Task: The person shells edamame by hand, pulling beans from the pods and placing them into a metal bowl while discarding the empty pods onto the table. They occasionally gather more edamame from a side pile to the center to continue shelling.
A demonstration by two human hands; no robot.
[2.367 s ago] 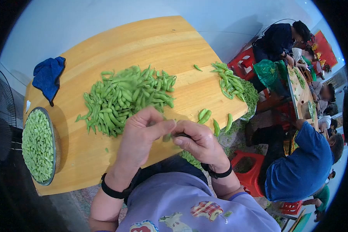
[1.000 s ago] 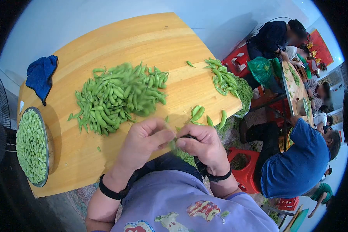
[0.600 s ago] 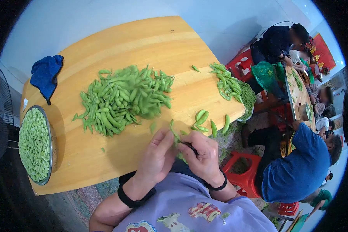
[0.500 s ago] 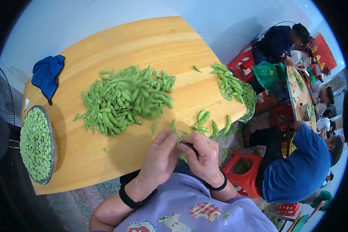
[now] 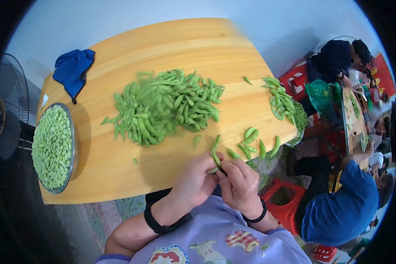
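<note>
An edamame pod [image 5: 216,155] stands up between my hands, above the near edge of the wooden table [image 5: 119,185]. My left hand [image 5: 197,179] pinches it from one side between thumb and fingers. Close against it, my right hand [image 5: 240,182] has its fingers closed at the pod's lower end. Something small and dark shows at the right fingers; I cannot make out what. Beyond my hands lies a big heap of edamame pods [image 5: 167,105]. Several loose pods [image 5: 251,136] rest just past my right hand.
A metal bowl of shelled beans [image 5: 53,147] stands at the left edge, near a blue cloth [image 5: 72,72] and a fan [image 5: 9,101]. More pods [image 5: 280,99] lie at the right end by a container of green scraps [image 5: 300,121]. A red stool [image 5: 290,202] and seated people are at right.
The whole view has shifted, so the table and bowl appear farther right and slightly higher. Both hands stay together at the pod, which now shows more of its length above the fingers.
</note>
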